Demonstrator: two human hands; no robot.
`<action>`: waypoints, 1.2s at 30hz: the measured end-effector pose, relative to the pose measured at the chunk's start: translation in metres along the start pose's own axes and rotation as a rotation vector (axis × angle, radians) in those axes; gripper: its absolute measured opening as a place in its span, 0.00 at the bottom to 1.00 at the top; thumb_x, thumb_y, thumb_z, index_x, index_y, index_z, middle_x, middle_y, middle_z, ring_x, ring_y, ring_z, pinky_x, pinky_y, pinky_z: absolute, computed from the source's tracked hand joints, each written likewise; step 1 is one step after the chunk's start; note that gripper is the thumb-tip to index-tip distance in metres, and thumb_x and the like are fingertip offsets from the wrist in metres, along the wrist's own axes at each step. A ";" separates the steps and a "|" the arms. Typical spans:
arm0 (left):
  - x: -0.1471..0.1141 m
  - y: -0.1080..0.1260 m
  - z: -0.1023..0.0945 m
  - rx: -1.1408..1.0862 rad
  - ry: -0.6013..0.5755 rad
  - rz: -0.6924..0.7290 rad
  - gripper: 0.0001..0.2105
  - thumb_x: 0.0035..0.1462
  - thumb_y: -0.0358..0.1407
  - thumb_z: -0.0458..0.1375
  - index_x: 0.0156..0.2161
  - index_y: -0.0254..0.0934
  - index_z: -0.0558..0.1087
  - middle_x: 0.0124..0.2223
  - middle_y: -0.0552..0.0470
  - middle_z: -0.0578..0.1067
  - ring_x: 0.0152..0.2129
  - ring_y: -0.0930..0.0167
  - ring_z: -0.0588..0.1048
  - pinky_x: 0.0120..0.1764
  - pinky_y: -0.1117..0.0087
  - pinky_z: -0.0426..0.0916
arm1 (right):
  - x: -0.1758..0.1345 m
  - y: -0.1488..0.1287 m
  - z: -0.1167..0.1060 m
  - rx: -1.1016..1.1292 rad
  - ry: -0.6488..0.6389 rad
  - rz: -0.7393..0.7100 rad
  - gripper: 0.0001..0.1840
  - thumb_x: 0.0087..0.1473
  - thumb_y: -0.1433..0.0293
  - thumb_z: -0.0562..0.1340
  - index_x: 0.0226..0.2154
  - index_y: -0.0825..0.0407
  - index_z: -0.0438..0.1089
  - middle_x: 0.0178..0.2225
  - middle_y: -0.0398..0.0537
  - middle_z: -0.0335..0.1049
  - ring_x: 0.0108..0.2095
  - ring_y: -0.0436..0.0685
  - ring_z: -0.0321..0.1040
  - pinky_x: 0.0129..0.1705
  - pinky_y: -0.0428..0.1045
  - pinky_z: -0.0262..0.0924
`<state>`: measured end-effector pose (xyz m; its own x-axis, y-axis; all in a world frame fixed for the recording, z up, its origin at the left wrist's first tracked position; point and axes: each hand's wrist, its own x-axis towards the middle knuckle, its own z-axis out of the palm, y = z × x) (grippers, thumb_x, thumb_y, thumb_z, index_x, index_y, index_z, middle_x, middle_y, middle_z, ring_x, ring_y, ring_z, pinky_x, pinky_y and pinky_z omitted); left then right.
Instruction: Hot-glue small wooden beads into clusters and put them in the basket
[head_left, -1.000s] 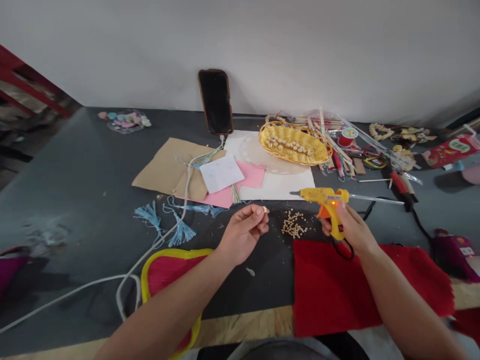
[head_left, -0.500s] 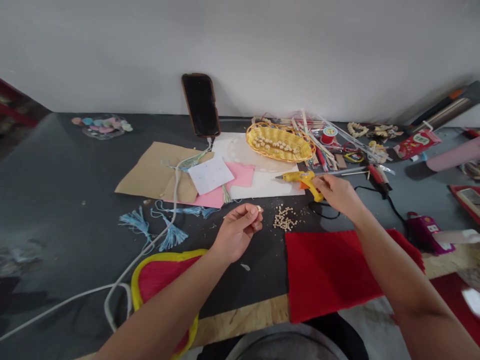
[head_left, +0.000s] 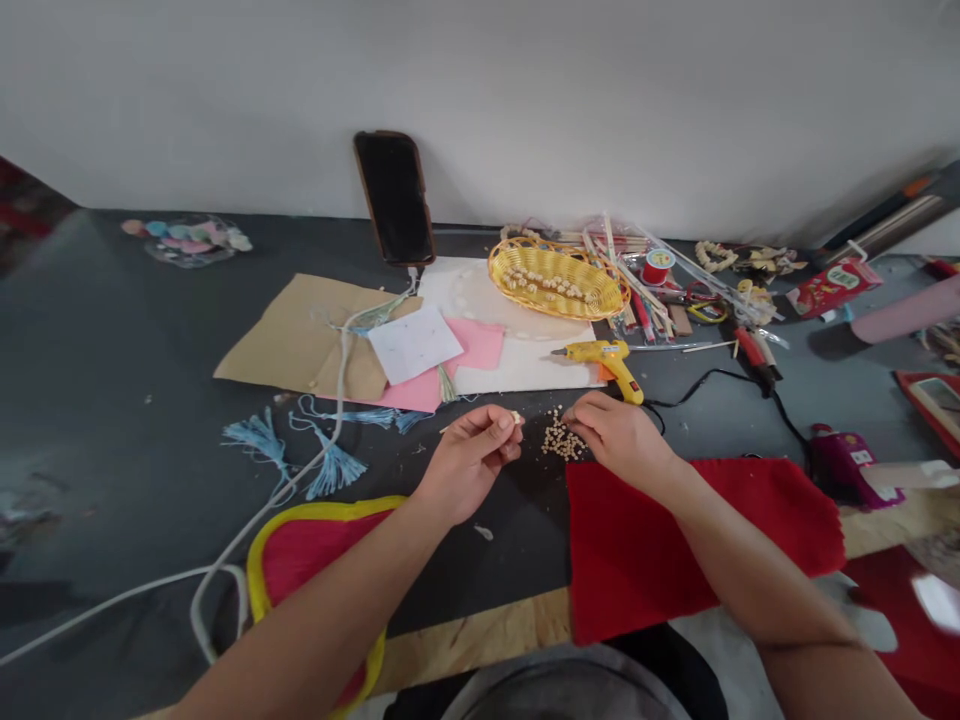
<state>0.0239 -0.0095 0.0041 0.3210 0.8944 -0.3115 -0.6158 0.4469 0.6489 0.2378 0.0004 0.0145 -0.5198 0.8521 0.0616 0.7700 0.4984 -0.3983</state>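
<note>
My left hand is closed, pinching a small pale bead piece between thumb and forefinger. A thin, light stick end pokes out behind its fingers. At the right edge of a pile of small beige beads, my right hand has its fingers drawn together; whatever is between the tips is hidden. The yellow glue gun rests just beyond the right hand, its nozzle pointing left over a white sheet. Beneath the right wrist lies a red cloth.
A yellow woven basket holds small bead pieces. Left are brown paper, blue tassels, a white cable and a pink pad with yellow trim. A phone leans on the wall. Sticks and thread lie at back right.
My right hand has let go of the glue gun, leaving it lying on the table, and has moved left and nearer to the bead pile. The left hand keeps its pinch.
</note>
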 end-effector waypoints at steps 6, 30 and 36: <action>0.000 0.000 0.000 -0.001 -0.015 -0.007 0.10 0.44 0.34 0.69 0.23 0.33 0.72 0.25 0.54 0.70 0.20 0.78 0.63 0.25 0.75 0.58 | 0.004 -0.002 0.007 -0.172 -0.078 0.017 0.08 0.61 0.75 0.54 0.35 0.52 0.69 0.38 0.48 0.70 0.38 0.53 0.69 0.37 0.45 0.60; -0.006 -0.008 0.005 0.102 -0.009 -0.101 0.12 0.43 0.38 0.70 0.25 0.32 0.74 0.24 0.53 0.72 0.20 0.77 0.65 0.26 0.75 0.59 | -0.003 -0.037 0.011 0.399 0.468 -0.130 0.05 0.59 0.72 0.58 0.32 0.50 0.69 0.31 0.47 0.70 0.34 0.52 0.69 0.36 0.47 0.66; -0.007 -0.009 0.006 0.149 -0.021 -0.096 0.12 0.44 0.39 0.69 0.25 0.33 0.74 0.22 0.54 0.72 0.20 0.77 0.66 0.26 0.75 0.58 | -0.004 -0.040 0.014 0.384 0.481 -0.139 0.05 0.58 0.71 0.58 0.33 0.49 0.69 0.31 0.47 0.70 0.32 0.52 0.70 0.34 0.47 0.67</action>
<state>0.0316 -0.0199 0.0043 0.3888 0.8465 -0.3637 -0.4688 0.5216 0.7129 0.2034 -0.0253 0.0173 -0.3125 0.8044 0.5052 0.4729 0.5930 -0.6517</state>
